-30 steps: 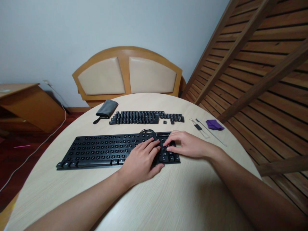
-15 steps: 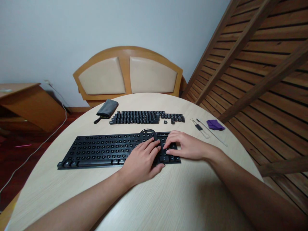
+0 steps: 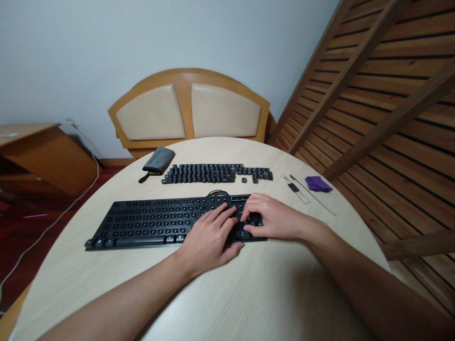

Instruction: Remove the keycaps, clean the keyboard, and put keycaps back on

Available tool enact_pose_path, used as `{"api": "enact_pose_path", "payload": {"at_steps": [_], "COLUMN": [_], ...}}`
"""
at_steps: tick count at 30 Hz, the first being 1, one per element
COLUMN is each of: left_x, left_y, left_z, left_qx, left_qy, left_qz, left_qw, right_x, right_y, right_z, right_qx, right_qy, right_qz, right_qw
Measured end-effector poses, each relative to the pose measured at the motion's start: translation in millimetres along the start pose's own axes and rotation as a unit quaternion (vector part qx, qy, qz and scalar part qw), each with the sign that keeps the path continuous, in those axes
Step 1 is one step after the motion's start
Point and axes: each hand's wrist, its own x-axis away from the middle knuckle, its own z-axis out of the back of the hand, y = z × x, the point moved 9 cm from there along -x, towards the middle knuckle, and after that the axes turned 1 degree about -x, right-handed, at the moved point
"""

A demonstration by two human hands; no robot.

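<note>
A black keyboard (image 3: 142, 222) lies across the round light wood table (image 3: 249, 293); most of its switches are bare, without caps. My left hand (image 3: 209, 239) rests on the keyboard's right part, fingers stretched out and flat. My right hand (image 3: 273, 218) sits over the number pad at the right end, fingers curled and pressed together, tips down by the keys. What is under those fingertips is hidden. Rows of loose black keycaps (image 3: 206, 173) are laid out behind the keyboard, apart from both hands.
A grey pouch (image 3: 159, 161) lies at the back left. A keycap puller (image 3: 294, 188), a thin rod (image 3: 313, 195) and a purple cloth (image 3: 318, 183) lie at the right. A padded chair (image 3: 188, 111) stands behind the table, a slatted wooden frame (image 3: 391, 118) leans at right.
My right hand has curled and drawn a little nearer over the number pad. My left hand has stayed in place.
</note>
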Motion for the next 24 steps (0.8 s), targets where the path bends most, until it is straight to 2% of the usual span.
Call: {"api": "enact_pose_path", "payload": {"at_steps": [7,13,15,24], "left_x": [0,3,3,4], "left_y": [1,7,8,7], "left_z": [3,4,4,-1], "left_qx": [-0.005,-0.003,-0.007,-0.012], "left_qy": [0.007,0.023,0.02,0.004], "left_qz": [-0.005,-0.046,-0.054,-0.061], "left_qw": [1.0,0.999,0.998,0.998], "right_x": [-1,-3,-2,-3], "right_y": [-1,16,20,28], "right_z": [3,18,18,2], "right_qx": [-0.018,0.015,0.025,0.031], "right_qy": [-0.004,0.119,0.136,0.088], "right_qz": [0.011,-0.019,-0.012,-0.026], "right_qw": [1.0,0.993,0.99,0.995]}}
